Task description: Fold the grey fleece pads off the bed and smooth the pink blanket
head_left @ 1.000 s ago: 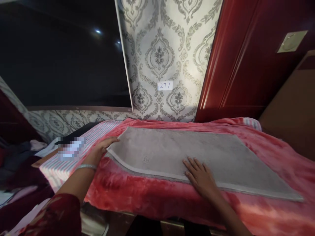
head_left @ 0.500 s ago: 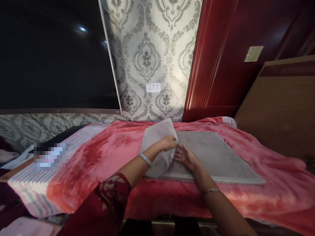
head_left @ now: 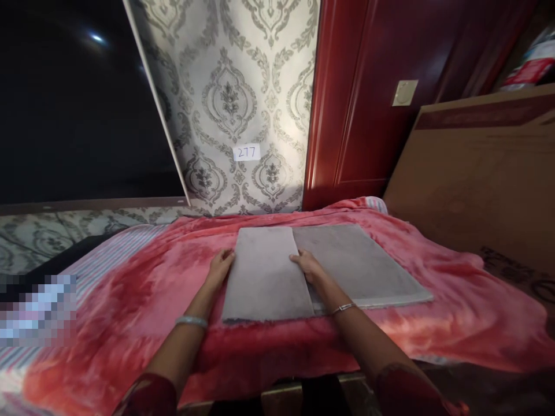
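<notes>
A grey plush cloth [head_left: 269,277] lies on the red blanket, its left part folded over flat onto the rest. The darker, single-layer side [head_left: 359,260] stretches to the right. At the left fold sits my left hand [head_left: 222,266], its fingers curled closed against the edge. My right hand [head_left: 309,264] is closed on the free edge of the folded-over flap, thumb on top; its other fingers are partly hidden. A pale bangle circles my left wrist, a thin metal bracelet my right.
The red and pink blanket [head_left: 173,277] covers the surface beneath, with a striped part at left. Behind stand a large dark screen [head_left: 82,115], a patterned wall and a red wooden panel [head_left: 347,104]. A cardboard box [head_left: 477,173] leans at the right.
The cloth's left part, lifted in my left hand before, now lies flat over the rest. My left hand has moved left to the fold; my right closes on the flap's edge. The view shifted right.
</notes>
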`<action>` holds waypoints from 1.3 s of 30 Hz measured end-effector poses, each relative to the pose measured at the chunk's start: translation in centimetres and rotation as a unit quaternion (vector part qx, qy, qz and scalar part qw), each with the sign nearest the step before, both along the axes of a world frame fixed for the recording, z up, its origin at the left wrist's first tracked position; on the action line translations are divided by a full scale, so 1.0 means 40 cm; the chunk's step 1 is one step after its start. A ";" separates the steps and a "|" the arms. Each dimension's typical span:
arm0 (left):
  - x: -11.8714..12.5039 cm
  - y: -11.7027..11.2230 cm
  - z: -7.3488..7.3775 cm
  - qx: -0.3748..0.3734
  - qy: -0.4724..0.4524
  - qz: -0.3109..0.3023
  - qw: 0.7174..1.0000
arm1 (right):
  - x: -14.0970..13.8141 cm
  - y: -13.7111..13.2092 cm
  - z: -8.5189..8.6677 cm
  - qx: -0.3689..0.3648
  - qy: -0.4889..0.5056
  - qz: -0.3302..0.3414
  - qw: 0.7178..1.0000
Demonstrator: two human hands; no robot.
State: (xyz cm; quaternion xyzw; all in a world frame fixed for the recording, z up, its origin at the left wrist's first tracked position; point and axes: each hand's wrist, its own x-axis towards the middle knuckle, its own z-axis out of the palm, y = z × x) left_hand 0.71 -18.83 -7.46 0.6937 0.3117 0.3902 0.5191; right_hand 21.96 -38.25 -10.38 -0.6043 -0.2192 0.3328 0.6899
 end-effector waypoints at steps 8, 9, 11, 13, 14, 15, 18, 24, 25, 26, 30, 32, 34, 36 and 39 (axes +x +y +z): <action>0.017 0.041 -0.112 0.052 0.006 -0.032 0.998 | 0.095 -0.046 -0.028 -0.040 -0.064 -0.092 0.993; 0.020 0.040 -0.111 0.063 0.018 -0.030 0.997 | 0.099 -0.053 -0.035 -0.045 -0.064 -0.087 0.993; 0.023 0.033 -0.106 0.082 0.036 -0.029 0.996 | 0.102 -0.060 -0.044 -0.049 -0.068 -0.081 0.993; 0.020 0.020 -0.097 0.090 0.045 -0.037 0.994 | 0.101 -0.060 -0.048 -0.049 -0.075 -0.080 0.993; 0.017 0.012 -0.092 0.090 0.044 -0.043 0.994 | 0.100 -0.059 -0.048 -0.049 -0.078 -0.081 0.992; 0.014 0.004 -0.086 0.084 0.039 -0.050 0.994 | 0.100 -0.058 -0.047 -0.050 -0.080 -0.082 0.992; 0.000 -0.021 -0.067 0.033 0.011 -0.069 0.997 | 0.097 -0.058 -0.043 -0.056 -0.080 -0.082 0.992; -0.033 -0.050 -0.037 -0.130 -0.010 -0.177 0.975 | 0.088 -0.098 -0.023 -0.063 -0.063 -0.027 0.996; -0.036 -0.050 -0.035 -0.153 -0.010 -0.192 0.969 | 0.086 -0.108 -0.021 -0.063 -0.066 -0.007 0.996; -0.038 -0.049 -0.034 -0.171 -0.008 -0.206 0.963 | 0.084 -0.116 -0.018 -0.064 -0.075 0.008 0.995; -0.035 -0.045 -0.035 -0.193 -0.001 -0.248 0.949 | 0.083 -0.129 -0.022 -0.092 -0.160 -0.014 0.983; -0.030 -0.043 -0.036 -0.186 -0.010 -0.258 0.948 | 0.087 -0.129 -0.030 -0.103 -0.198 -0.034 0.974; -0.025 -0.041 -0.037 -0.187 -0.016 -0.262 0.947 | 0.092 -0.132 -0.042 -0.109 -0.218 -0.047 0.969; -0.022 -0.039 -0.038 -0.191 -0.010 -0.258 0.947 | 0.096 -0.138 -0.056 -0.116 -0.227 -0.058 0.965; -0.021 -0.038 -0.036 -0.187 0.006 -0.246 0.951 | 0.095 -0.145 -0.071 -0.129 -0.241 -0.077 0.959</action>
